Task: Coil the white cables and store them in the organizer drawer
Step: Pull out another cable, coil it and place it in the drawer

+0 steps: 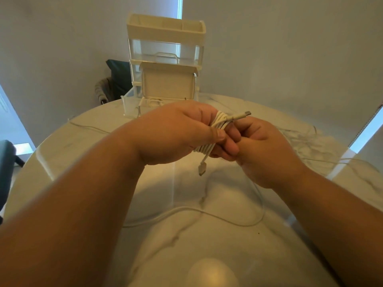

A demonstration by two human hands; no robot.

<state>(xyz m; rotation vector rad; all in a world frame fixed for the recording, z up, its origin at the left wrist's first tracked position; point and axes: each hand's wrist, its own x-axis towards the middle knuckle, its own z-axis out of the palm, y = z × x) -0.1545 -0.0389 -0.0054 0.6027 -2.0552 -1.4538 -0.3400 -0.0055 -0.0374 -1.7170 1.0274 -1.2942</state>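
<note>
Coiled white cable (219,123) is held above the table (176,245), before the organizer (165,38) (bottom drawer (129,106) pulled out), clamped by the left hand (176,131), pinched by the right hand (261,150); a loose cable (207,213) is left on the table.

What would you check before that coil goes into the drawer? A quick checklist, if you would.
1. Coil bundled: ok.
2. Left hand and right hand grip it: ok.
3. Ends tucked in: not ok; one plug hangs down, the other plug sticks out.
4. Drawer pulled out: ok.
5. Room in the drawer: cannot tell; the hands hide most of it.
6. Other cables coiled: not ok; a loose cable lies below the hands.
</note>
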